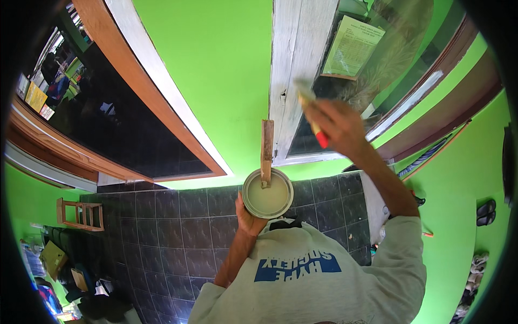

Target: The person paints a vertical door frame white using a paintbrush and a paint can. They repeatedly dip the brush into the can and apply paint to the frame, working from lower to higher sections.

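Observation:
My left hand [249,217] is closed round the side of a round paint can [293,193], holding it upright in front of my chest. Pale, off-white paint [276,198] is inside, and a flat wooden stick [267,146] stands in it, jutting out past the far rim. In my right hand [340,128] is a paintbrush [305,99] with a yellowish handle and a red end. Its bristles, smeared by motion, are at the white-streaked wooden door frame [290,65]; I cannot tell whether they touch it.
A glass pane [396,48] with a paper sheet [353,47] adjoins the frame. Left of the green wall [205,48] is a brown-framed window [129,97]. Dark tiles [172,232] cover the floor. A small wooden stool [81,214] stands left; sandals [486,213] are at right.

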`<action>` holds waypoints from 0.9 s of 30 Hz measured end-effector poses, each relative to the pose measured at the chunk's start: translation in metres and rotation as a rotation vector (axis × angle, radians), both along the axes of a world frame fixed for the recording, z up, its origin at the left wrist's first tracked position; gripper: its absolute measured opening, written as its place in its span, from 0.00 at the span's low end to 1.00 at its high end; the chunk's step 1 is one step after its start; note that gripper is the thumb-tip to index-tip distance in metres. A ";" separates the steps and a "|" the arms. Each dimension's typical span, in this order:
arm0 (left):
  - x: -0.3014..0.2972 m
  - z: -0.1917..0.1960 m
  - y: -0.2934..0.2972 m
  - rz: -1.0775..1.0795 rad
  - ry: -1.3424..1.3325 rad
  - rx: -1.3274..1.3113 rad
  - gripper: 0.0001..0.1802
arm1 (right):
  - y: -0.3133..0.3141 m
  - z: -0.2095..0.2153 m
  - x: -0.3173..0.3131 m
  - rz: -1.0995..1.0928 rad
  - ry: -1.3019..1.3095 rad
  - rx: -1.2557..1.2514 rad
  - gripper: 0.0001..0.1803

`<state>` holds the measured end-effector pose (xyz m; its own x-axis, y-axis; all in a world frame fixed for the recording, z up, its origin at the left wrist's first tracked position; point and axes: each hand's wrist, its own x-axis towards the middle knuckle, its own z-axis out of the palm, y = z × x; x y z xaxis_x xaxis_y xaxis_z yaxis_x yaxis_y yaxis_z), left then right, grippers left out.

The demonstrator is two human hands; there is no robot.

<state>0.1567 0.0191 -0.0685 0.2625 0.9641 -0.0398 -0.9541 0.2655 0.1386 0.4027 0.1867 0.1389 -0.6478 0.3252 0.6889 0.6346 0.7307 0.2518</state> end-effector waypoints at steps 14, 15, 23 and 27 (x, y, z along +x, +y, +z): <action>0.019 0.000 0.010 -0.015 0.011 -0.002 0.42 | -0.107 0.035 0.037 0.177 1.061 -0.948 0.10; 0.026 0.001 0.012 -0.022 0.038 -0.022 0.42 | -0.110 0.047 0.036 0.203 0.985 -0.966 0.10; 0.061 0.028 0.011 -0.088 0.041 -0.071 0.42 | -0.093 0.064 0.001 0.361 0.226 -1.057 0.11; 0.070 0.027 0.004 -0.101 0.084 -0.057 0.44 | -0.090 0.055 0.000 0.304 0.064 -1.016 0.11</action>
